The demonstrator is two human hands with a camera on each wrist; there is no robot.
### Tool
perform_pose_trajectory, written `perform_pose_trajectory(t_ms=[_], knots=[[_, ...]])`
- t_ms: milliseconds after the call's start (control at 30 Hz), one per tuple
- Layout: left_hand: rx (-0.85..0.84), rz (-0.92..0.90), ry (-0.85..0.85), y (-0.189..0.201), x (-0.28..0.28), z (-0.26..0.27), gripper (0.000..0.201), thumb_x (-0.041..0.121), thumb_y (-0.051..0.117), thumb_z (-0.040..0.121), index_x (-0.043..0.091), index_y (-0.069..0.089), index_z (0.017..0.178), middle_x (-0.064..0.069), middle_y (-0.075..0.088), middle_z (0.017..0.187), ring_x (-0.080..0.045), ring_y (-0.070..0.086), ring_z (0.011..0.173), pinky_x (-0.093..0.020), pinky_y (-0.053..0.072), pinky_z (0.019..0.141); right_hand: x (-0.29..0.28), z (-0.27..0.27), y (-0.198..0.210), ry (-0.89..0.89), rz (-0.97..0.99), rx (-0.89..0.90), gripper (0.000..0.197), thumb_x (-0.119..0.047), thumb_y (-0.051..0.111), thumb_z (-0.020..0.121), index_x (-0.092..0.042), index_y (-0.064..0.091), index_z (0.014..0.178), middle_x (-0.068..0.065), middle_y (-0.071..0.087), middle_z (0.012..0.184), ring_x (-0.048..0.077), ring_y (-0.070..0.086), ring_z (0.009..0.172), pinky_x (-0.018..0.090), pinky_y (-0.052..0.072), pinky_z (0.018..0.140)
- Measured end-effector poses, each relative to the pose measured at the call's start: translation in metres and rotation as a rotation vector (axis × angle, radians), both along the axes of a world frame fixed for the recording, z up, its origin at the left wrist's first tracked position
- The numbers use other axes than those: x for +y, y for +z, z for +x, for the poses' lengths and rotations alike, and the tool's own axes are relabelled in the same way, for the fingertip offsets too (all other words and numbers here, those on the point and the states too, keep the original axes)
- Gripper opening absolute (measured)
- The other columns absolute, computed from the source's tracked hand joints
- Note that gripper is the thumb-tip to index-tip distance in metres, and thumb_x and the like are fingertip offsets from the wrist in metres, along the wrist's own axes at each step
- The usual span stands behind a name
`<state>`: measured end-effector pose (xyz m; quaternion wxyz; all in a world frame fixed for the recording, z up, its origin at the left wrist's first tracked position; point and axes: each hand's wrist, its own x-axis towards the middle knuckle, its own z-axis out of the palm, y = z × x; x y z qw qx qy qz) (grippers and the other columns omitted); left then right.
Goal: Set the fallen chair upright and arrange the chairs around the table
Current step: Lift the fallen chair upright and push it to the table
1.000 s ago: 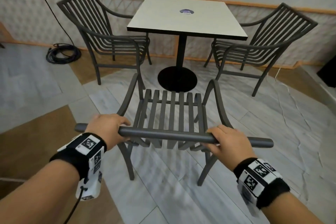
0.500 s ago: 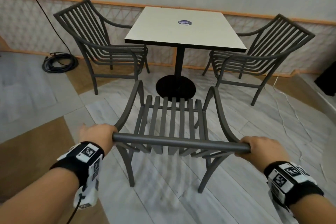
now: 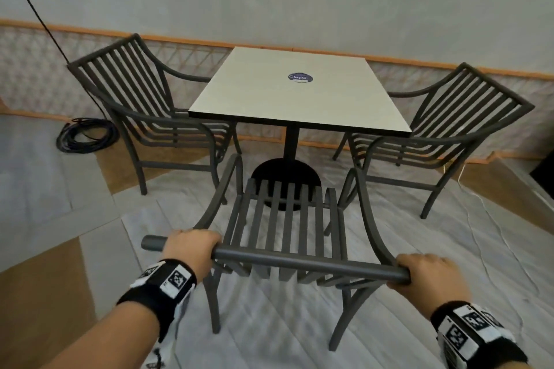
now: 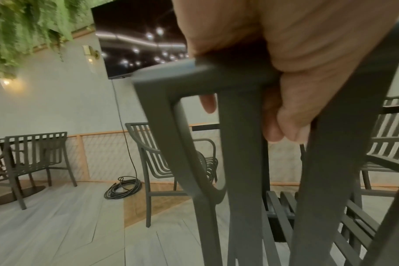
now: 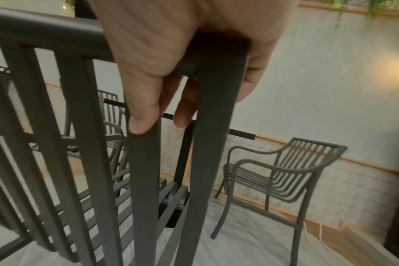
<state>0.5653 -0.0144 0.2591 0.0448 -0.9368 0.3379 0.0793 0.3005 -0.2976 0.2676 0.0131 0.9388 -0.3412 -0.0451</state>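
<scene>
I have my left hand [image 3: 192,249] wrapped over the top rail [image 3: 299,260] of the near chair [image 3: 284,219], close to the rail's left end, fingers curled down the far side and thumb under it; the left wrist view shows the fingertips [image 4: 282,133] tucked behind the slats. My right hand [image 3: 428,274] grips the same rail at its right end, right at the corner where the side post drops away, with the thumb [image 5: 143,115] pressed along one slat. Holding both ends this wide gives me control of the chair's heading, so I judge I can steer it without it twisting.

The chair stands upright on its legs on the pale floor, seat facing the table [image 3: 299,93], its front edge close to the round black base [image 3: 284,180] but not yet under the tabletop. So the righting looks done, and what remains, as I read it, is a short push forward to tuck it in squarely.

Outward from there, the left chair [image 3: 144,105] and the right chair [image 3: 443,123] already sit at the table's two sides, each angled toward it, leaving the near side open for mine. A small round sticker [image 3: 300,78] lies on the tabletop. A coil of black cable [image 3: 87,136] rests on the floor behind the left chair, out of my path. The armrests may meet the table edge if I push too far.
</scene>
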Motion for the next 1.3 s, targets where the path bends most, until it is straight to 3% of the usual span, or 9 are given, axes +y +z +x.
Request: perform_pose_trajectory(t_ms=[133,267,433,633,767,867,967,1200,1300], knots=[[-0.006,0.012,-0.016,0.0,-0.034,0.026,0.019,0.017,0.05,0.087,0.03,0.06,0.097,0.005,0.068,0.098,-0.019,0.065,0.099,-0.035,0.044,0.092,-0.03,0.04,-0.006,0.016,-0.022,-0.003,0.022,-0.021,0.064,0.074,-0.035,0.049,0.066,-0.011,0.048,0.058,0.015,0.047,0.06,0.029,0.032,0.062],[0.027,0.016,-0.029,0.004,-0.058,0.057,0.024,0.016,0.049,0.089,0.031,0.062,0.102,0.006,0.069,0.103,-0.018,0.064,0.102,-0.037,0.042,0.093,-0.052,0.07,-0.005,0.005,-0.003,-0.013,0.018,-0.019,0.058,0.078,-0.034,0.051,0.071,-0.009,0.058,0.065,0.015,0.046,0.064,0.029,0.032,0.065],[0.042,0.055,-0.072,0.007,-0.089,0.097,0.026,0.015,0.047,0.09,0.029,0.064,0.104,0.005,0.069,0.105,-0.02,0.064,0.103,-0.035,0.044,0.09,-0.082,0.109,-0.007,-0.01,0.005,0.008,0.021,-0.017,0.066,0.071,-0.033,0.053,0.066,-0.008,0.061,0.06,0.017,0.055,0.062,0.029,0.034,0.058],[0.105,0.053,-0.084,0.009,-0.123,0.152,0.025,0.015,0.047,0.089,0.03,0.063,0.101,0.003,0.068,0.106,-0.021,0.064,0.101,-0.04,0.052,0.09,-0.111,0.155,-0.008,-0.047,0.005,-0.007,0.014,-0.021,0.059,0.077,-0.034,0.056,0.075,-0.011,0.063,0.071,0.014,0.057,0.072,0.028,0.037,0.066],[0.113,0.059,-0.113,0.01,-0.143,0.177,0.021,0.022,0.053,0.089,0.03,0.064,0.105,0.004,0.069,0.108,-0.022,0.064,0.103,-0.04,0.052,0.092,-0.125,0.179,-0.006,-0.067,0.009,-0.017,0.015,-0.021,0.06,0.077,-0.035,0.058,0.075,-0.012,0.062,0.069,0.013,0.056,0.069,0.028,0.041,0.066],[0.112,0.07,-0.138,0.011,-0.154,0.192,0.011,0.023,0.056,0.088,0.029,0.062,0.095,0.002,0.07,0.105,-0.022,0.065,0.101,-0.037,0.052,0.09,-0.135,0.198,-0.002,-0.081,0.014,-0.022,0.016,-0.022,0.062,0.077,-0.037,0.057,0.074,-0.012,0.058,0.066,0.013,0.052,0.067,0.028,0.036,0.065],[0.095,0.068,-0.151,0.011,-0.161,0.202,0.015,0.024,0.058,0.088,0.028,0.064,0.101,0.002,0.07,0.106,-0.022,0.065,0.102,-0.037,0.05,0.089,-0.142,0.211,0.001,-0.1,0.006,-0.003,0.016,-0.023,0.062,0.077,-0.037,0.057,0.073,-0.013,0.055,0.065,0.012,0.048,0.066,0.027,0.033,0.065],[0.05,0.067,-0.166,0.005,-0.167,0.223,0.023,0.02,0.053,0.089,0.031,0.064,0.107,0.004,0.068,0.108,-0.02,0.065,0.102,-0.035,0.05,0.088,-0.147,0.23,0.001,-0.108,0.007,-0.013,0.013,-0.027,0.062,0.078,-0.036,0.055,0.073,-0.013,0.059,0.067,0.012,0.05,0.068,0.028,0.04,0.068],[0.054,0.06,-0.171,0.003,-0.166,0.224,0.023,0.02,0.053,0.089,0.032,0.064,0.105,0.005,0.067,0.108,-0.02,0.065,0.101,-0.035,0.05,0.088,-0.142,0.229,0.003,-0.076,0.03,-0.063,0.014,-0.039,0.066,0.074,-0.041,0.054,0.08,-0.016,0.057,0.074,0.01,0.052,0.075,0.03,0.043,0.077]])
